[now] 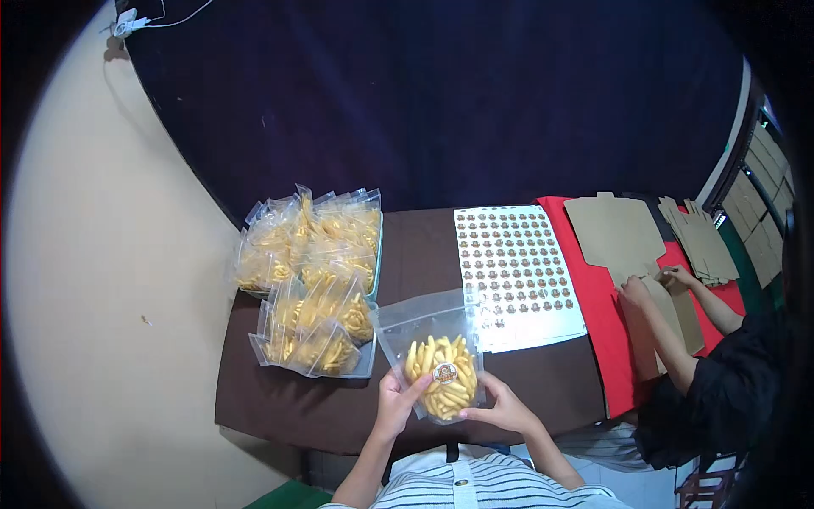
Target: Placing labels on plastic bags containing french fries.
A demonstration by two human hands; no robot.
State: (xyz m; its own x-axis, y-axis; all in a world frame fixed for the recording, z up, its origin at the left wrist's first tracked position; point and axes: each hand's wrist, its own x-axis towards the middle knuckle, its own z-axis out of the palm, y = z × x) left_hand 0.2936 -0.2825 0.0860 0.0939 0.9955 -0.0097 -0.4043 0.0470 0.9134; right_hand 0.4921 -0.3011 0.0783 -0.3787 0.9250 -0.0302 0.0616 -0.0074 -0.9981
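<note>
Between my two hands is a clear plastic pouch (439, 318) of yellow stick-shaped snacks, with a round sticker (444, 373) on its front. My left hand (402, 397) grips its left side, the thumb near the sticker. At the lower right edge, my right hand (499, 404) holds the pouch too. A white sticker sheet (515, 280) with rows of round labels lies beyond the pouch, which overlaps its lower left corner. To the left, similar filled pouches (318, 318) stand in a light-coloured tray (365, 367); more pouches (273, 242) fill another tray behind it.
On the right, a co-worker's hands (636, 292) fold a brown cardboard box (661, 318) on a red cloth (601, 305). A flat cardboard blank (613, 226) and stacked cardboard pieces (699, 245) lie nearby. A dark curtain (407, 108) hangs behind the brown-covered table (413, 254).
</note>
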